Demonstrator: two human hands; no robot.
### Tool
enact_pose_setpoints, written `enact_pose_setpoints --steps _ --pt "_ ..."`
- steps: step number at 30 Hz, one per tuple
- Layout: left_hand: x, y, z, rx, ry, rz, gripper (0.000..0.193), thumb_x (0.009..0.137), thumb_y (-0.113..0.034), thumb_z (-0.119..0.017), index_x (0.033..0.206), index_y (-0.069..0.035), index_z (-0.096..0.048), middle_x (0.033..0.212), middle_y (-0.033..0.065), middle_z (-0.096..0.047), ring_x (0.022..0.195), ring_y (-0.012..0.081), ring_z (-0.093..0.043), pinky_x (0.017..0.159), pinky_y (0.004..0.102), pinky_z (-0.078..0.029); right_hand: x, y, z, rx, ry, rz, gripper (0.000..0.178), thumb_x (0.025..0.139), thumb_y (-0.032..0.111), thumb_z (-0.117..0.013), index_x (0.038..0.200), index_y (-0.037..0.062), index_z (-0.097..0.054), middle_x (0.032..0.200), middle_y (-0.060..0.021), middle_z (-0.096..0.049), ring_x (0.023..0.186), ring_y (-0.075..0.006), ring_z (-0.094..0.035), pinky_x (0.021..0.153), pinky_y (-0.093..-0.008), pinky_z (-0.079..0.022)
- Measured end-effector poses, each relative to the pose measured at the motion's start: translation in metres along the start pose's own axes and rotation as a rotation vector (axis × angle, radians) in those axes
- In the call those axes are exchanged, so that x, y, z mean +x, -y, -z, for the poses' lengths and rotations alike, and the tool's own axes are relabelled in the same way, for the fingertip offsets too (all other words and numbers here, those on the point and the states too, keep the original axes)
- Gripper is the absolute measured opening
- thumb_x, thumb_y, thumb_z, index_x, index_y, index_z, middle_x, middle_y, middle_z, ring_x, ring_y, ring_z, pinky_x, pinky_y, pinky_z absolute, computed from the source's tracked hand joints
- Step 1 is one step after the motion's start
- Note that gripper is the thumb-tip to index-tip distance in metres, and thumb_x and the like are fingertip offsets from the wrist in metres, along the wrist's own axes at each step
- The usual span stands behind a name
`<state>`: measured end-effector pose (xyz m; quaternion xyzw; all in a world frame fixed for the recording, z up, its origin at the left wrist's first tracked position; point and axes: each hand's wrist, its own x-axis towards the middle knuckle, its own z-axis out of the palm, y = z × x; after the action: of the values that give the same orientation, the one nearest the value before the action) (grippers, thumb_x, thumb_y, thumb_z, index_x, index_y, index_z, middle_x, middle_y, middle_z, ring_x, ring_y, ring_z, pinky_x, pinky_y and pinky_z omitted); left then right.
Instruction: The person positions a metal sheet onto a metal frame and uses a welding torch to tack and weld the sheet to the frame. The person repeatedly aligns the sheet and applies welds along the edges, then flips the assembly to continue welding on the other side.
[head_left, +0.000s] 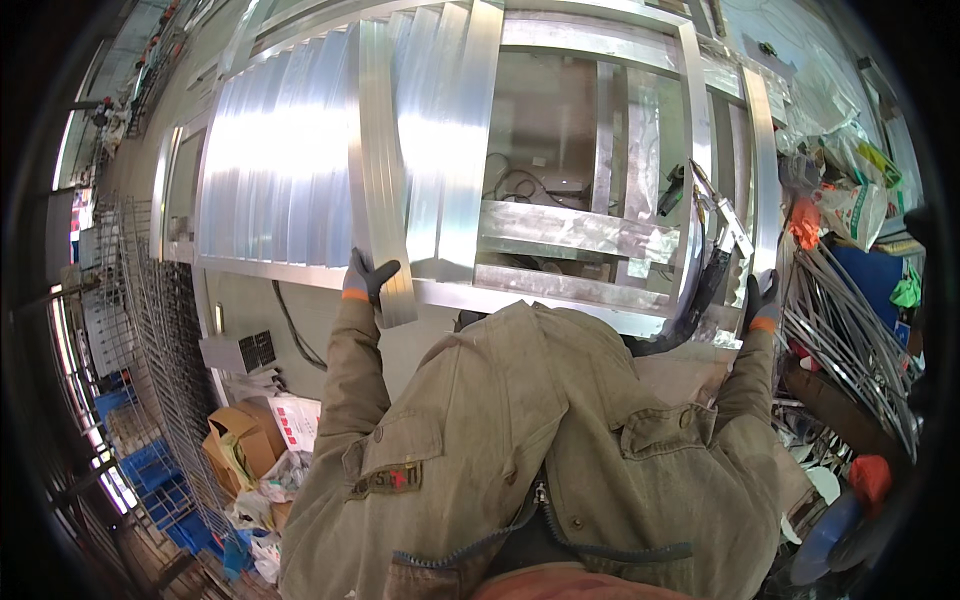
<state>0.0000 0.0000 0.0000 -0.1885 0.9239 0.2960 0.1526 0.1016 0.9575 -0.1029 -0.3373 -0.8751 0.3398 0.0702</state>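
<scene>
- Head view: the left hand (367, 278) had its fingers clamped on a ribbed metal strip (379, 170), slanted over similar strips (270, 190), its near end overhanging the frame (445, 295); a slack hold could have let it slide.
- The right hand (762, 298) met the outer rail (764, 170) (a dim corner), its fingers' grip impossible to tell.
- The black tool (712, 278) close by could have snagged that sleeve (750, 365).

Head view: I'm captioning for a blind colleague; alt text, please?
The gloved left hand grips a ridged metal strip over shiny metal lengths laid side by side on a metal frame; the gloved right hand is at the near end of a silvery bar.
</scene>
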Motion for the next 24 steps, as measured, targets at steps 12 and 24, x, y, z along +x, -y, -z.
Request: enact_pose_setpoints --steps 12,24 --pt "-0.042 -0.05 0.006 -0.905 0.143 0.082 0.078 0.091 -0.029 -0.085 0.158 0.0 -0.058 0.142 0.0155 -0.071 0.127 0.0286 -0.067 0.109 0.0418 -0.053 0.008 0.028 -0.013 0.231 -0.513 -0.103 0.059 0.103 0.038 -0.082 0.144 -0.0024 -0.068 0.131 -0.0248 -0.076 0.112 -0.0354 -0.075 0.095 -0.0436 -0.06" --pt "-0.055 -0.092 -0.012 -1.095 0.149 0.081 0.075 0.092 -0.03 -0.086 0.154 0.002 -0.06 0.141 0.0165 -0.072 0.129 0.0287 -0.068 0.111 0.0435 -0.055 -0.27 0.448 -0.293 0.275 1.301 0.444 0.093 0.097 0.046 -0.085 0.168 0.0028 -0.043 0.145 -0.0229 -0.069 0.131 -0.0306 -0.068 0.101 -0.041 -0.059"
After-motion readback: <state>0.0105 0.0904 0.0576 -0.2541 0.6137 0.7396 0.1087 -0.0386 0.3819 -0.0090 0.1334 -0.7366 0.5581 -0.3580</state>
